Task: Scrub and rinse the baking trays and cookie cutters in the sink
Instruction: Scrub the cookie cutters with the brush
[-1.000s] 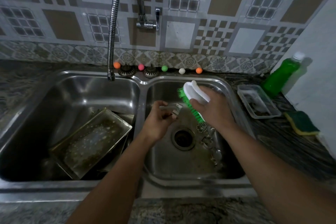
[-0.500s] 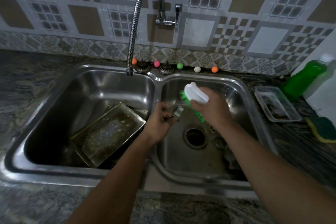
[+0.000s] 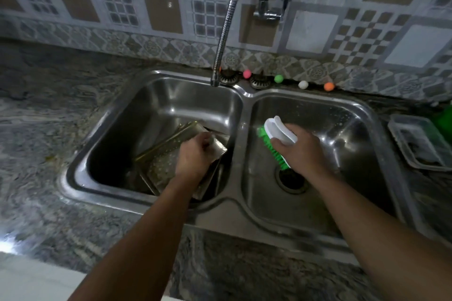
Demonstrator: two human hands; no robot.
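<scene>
At a double steel sink [image 3: 234, 205], your left hand [image 3: 194, 156] hangs over the left basin, fingers curled above the soiled baking tray [image 3: 161, 154] that leans there on a second tray [image 3: 208, 183]; a glint shows at the fingertips, but whether they pinch a cookie cutter or only touch the tray's far right corner cannot be told. Your right hand [image 3: 299, 151] grips the white-handled scrub brush [image 3: 277, 140] firmly, its green bristles facing down and left over the right basin, just on the far side of the drain [image 3: 292, 178]. The flexible faucet spout [image 3: 223, 32] ends above the far rim of the left basin; no water is seen running.

The step looks to be a turn toward the tray. To do it well, steady the tray by its raised corner so it cannot slide off the one beneath, then bring the brush across the divider and work bristles flat along the speckled floor, corners last. Keep any small cutter in the basin, away from the open drain. Both trays seem still unscrubbed.
</scene>
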